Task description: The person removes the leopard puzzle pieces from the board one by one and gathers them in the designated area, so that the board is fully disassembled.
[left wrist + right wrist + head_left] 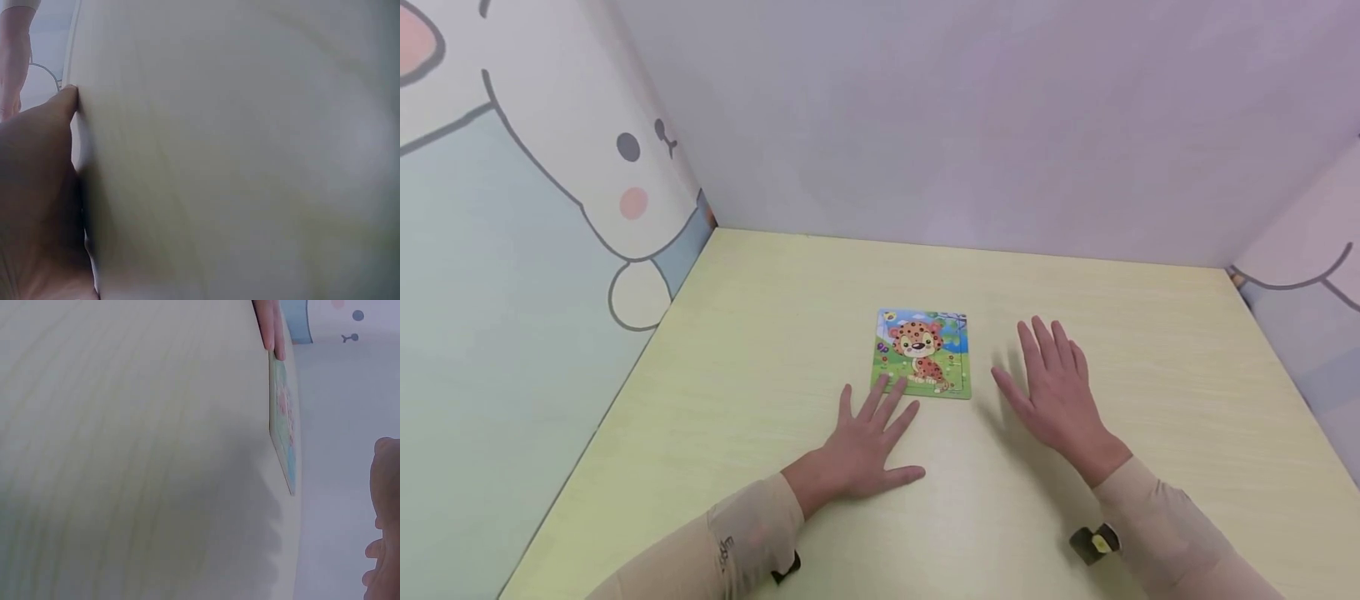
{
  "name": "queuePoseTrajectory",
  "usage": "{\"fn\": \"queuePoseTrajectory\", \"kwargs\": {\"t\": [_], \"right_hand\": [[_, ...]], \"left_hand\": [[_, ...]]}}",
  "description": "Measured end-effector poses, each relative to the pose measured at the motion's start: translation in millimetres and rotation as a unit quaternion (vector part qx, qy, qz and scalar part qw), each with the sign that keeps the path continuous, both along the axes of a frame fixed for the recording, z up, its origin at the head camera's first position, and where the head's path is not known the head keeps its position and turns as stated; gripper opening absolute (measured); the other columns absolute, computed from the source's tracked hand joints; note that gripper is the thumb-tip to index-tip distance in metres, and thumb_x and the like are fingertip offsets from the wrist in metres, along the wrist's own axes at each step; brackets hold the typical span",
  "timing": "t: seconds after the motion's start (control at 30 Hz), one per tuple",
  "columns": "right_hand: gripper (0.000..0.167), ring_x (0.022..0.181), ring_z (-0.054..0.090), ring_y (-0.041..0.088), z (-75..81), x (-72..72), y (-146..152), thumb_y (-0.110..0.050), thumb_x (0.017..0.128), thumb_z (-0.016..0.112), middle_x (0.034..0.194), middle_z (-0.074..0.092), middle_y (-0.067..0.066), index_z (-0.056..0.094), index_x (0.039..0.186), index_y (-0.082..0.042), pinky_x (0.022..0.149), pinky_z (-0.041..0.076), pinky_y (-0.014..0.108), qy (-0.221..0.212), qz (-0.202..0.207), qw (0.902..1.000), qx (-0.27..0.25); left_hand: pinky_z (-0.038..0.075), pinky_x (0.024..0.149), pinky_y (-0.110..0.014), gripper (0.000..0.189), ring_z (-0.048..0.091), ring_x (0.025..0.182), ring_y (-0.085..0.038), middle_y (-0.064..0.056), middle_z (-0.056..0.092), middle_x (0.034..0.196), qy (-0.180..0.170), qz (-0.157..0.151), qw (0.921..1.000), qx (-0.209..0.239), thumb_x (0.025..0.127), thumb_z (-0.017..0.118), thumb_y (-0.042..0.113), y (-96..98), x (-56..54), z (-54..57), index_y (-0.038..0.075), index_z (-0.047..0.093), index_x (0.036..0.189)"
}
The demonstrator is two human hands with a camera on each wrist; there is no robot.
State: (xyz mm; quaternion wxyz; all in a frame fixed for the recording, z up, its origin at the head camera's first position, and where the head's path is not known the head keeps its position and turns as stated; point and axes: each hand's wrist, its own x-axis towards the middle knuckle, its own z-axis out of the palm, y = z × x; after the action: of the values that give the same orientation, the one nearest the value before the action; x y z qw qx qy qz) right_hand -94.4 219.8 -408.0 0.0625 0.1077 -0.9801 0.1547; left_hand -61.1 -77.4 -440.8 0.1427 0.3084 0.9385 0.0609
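A square jigsaw puzzle [925,354] with a cartoon leopard picture lies flat on the pale yellow table, its picture whole inside the frame. My left hand [865,450] is spread palm down, with two fingertips over the puzzle's near left edge. In the right wrist view those fingertips [269,331] rest at the end of the puzzle [284,419]. To the right of the puzzle, my right hand [1056,392] hovers above the table with its fingers straight and holds nothing; its shadow falls on the tabletop.
The table [760,333] meets a plain pale wall [962,125] at the back. Side walls with cartoon animal drawings [632,167] stand at left and right. A small dark wrist camera [1093,543] hangs by the right sleeve.
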Motion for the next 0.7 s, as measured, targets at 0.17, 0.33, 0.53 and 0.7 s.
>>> {"fn": "queuePoseTrajectory", "kwargs": {"t": [0.17, 0.33, 0.53, 0.7], "right_hand": [[0.081, 0.158, 0.016, 0.050, 8.5, -12.6, -8, -0.046, 0.105, 0.055, 0.169, 0.025, 0.027, 0.025, 0.164, 0.000, 0.122, 0.016, 0.067, 0.007, 0.021, 0.9997, -0.006], [0.082, 0.158, 0.018, 0.048, 17.6, -29.8, -24, -0.045, 0.103, 0.061, 0.170, 0.027, 0.025, 0.025, 0.164, -0.002, 0.123, 0.017, 0.065, 0.003, 0.057, 0.9984, -0.001], [0.083, 0.159, 0.019, 0.046, 23.2, -46.2, -45, -0.046, 0.103, 0.063, 0.169, 0.029, 0.023, 0.026, 0.164, -0.003, 0.123, 0.019, 0.065, 0.000, 0.090, 0.9959, 0.010], [0.085, 0.160, 0.019, 0.043, 21.0, -55.9, -60, -0.050, 0.102, 0.063, 0.170, 0.030, 0.020, 0.027, 0.165, -0.004, 0.124, 0.019, 0.065, -0.015, 0.103, 0.9945, 0.016]], "left_hand": [[0.010, 0.121, -0.078, 0.088, -0.002, 0.164, -0.038, -0.009, 0.001, 0.179, -0.001, 0.001, 1.0000, -0.003, 0.100, 0.044, 0.072, -0.7, -0.6, 0.0, 0.022, 0.021, 0.169], [0.010, 0.120, -0.078, 0.088, -0.001, 0.164, -0.039, -0.009, 0.001, 0.179, 0.002, 0.000, 1.0000, 0.001, 0.100, 0.045, 0.072, -1.6, -0.4, -0.4, 0.022, 0.023, 0.169], [0.009, 0.119, -0.080, 0.089, -0.002, 0.164, -0.039, -0.009, -0.001, 0.179, 0.002, -0.004, 1.0000, 0.009, 0.100, 0.045, 0.073, -1.6, -0.4, -3.4, 0.021, 0.022, 0.169], [0.008, 0.120, -0.079, 0.090, -0.007, 0.165, -0.037, -0.006, -0.006, 0.179, 0.002, -0.002, 1.0000, -0.007, 0.100, 0.041, 0.076, -1.1, -0.8, -5.3, 0.025, 0.018, 0.170]]}}
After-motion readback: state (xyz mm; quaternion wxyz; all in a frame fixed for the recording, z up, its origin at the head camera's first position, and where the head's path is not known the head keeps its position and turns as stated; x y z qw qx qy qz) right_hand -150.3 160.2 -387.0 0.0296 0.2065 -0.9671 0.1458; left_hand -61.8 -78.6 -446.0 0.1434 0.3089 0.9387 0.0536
